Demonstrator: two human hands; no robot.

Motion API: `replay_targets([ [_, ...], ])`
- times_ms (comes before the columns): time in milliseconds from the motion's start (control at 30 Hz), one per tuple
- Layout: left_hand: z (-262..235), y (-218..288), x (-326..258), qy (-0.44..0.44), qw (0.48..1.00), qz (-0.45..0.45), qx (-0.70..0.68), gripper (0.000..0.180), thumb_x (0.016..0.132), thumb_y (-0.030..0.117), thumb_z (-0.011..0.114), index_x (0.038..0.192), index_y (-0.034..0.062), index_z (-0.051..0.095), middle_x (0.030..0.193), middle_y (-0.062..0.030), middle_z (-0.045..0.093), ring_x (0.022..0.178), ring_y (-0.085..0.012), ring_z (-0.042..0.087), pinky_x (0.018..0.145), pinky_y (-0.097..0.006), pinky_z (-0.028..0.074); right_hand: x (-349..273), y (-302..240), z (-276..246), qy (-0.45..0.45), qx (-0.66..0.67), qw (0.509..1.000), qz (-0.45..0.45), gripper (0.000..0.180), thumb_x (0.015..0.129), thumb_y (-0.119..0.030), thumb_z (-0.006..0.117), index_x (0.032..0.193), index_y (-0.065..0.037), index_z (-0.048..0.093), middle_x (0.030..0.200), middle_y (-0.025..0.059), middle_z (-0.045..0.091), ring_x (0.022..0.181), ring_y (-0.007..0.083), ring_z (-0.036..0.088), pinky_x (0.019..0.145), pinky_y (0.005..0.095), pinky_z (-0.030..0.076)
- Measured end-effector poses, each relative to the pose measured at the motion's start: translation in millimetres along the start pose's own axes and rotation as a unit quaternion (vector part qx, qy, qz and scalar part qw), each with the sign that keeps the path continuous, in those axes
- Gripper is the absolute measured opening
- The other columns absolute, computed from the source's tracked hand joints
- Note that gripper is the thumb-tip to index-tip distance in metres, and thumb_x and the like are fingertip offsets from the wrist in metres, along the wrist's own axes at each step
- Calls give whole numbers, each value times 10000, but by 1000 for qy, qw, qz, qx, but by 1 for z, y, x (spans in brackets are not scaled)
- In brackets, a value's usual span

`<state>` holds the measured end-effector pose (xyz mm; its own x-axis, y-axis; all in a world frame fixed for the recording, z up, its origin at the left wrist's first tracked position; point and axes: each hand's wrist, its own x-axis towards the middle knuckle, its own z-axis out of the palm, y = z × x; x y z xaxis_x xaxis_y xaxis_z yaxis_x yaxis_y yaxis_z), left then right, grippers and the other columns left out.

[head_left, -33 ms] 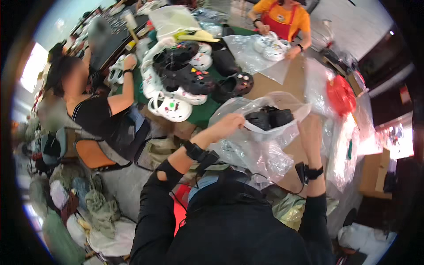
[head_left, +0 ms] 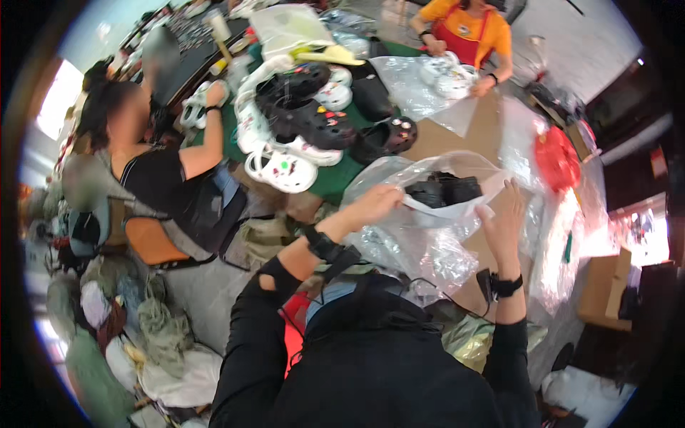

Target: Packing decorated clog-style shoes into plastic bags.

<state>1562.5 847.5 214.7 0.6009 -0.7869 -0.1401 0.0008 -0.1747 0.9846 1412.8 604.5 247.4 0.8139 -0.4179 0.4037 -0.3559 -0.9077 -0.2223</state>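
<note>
A clear plastic bag (head_left: 439, 211) lies with its mouth spread wide in front of me. Inside it sits a pair of black shoes (head_left: 444, 190), only partly visible. My left hand (head_left: 376, 204) is closed on the near left part of the bag's rim, thumb and fingers pinching the film. At the bag's right side is my right hand (head_left: 504, 222), its fingers stretched out along the rim and the thumb apart from them. The fingertips seem to touch the film.
Black clogs (head_left: 314, 123) and white clogs with charms (head_left: 282, 171) are heaped at the left on a green surface (head_left: 335, 182). Across the table a co-worker (head_left: 467, 32) handles white clogs; another person (head_left: 153, 157) sits at left. A red plastic bundle (head_left: 558, 158) lies right.
My right hand, smeared by motion before, now shows its thumb spread from the fingers at the bag's side. My left hand still grips the rim. The whole view has shifted slightly.
</note>
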Motion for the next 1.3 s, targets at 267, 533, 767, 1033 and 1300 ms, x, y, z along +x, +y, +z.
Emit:
replay_targets([
  [267, 31, -21, -40, -125, 991, 35, 36, 236, 855, 226, 454, 770, 10, 496, 716, -52, 499, 682, -145, 469, 640, -301, 391, 8, -76, 18, -249, 24, 912, -325, 571, 543, -59, 679, 1095, -159, 573, 1219, 97, 497, 1217, 282, 378, 1052, 541, 137],
  [533, -49, -166, -118, -103, 933, -180, 293, 522, 737, 469, 634, 1042, 52, 562, 1056, -142, 583, 988, -270, 548, 850, -384, 396, 27, -51, 57, -111, 196, 948, -223, 280, 697, 36, 553, 959, -46, 608, 965, 75, 631, 943, 225, 576, 976, 422, 329],
  [767, -65, -276, -206, 37, 683, -64, 726, 334, 762, 309, 577, 1038, 126, 621, 970, -106, 638, 956, -263, 584, 1050, -520, 113, 34, -112, 24, -64, 504, 859, 58, 147, 828, 14, 487, 914, 24, 606, 901, 40, 605, 820, 93, 532, 706, 222, 408],
  [1033, -61, -255, -244, -17, 709, -252, 659, 220, 762, 182, 496, 746, 115, 705, 750, -101, 660, 956, -333, 566, 974, -668, 94, 25, -219, 72, -378, 602, 658, -249, 169, 741, 56, 547, 876, -29, 604, 919, 77, 643, 949, 232, 593, 990, 423, 360],
  [1300, -72, -240, -302, 195, 713, -212, 639, 497, 760, 163, 456, 1241, 41, 479, 1310, -144, 434, 1229, -359, 340, 1046, -556, 101, -76, -279, 154, -403, 467, 673, -409, 127, 683, -32, 526, 805, -41, 559, 738, 140, 572, 756, 352, 570, 695, 414, 440],
])
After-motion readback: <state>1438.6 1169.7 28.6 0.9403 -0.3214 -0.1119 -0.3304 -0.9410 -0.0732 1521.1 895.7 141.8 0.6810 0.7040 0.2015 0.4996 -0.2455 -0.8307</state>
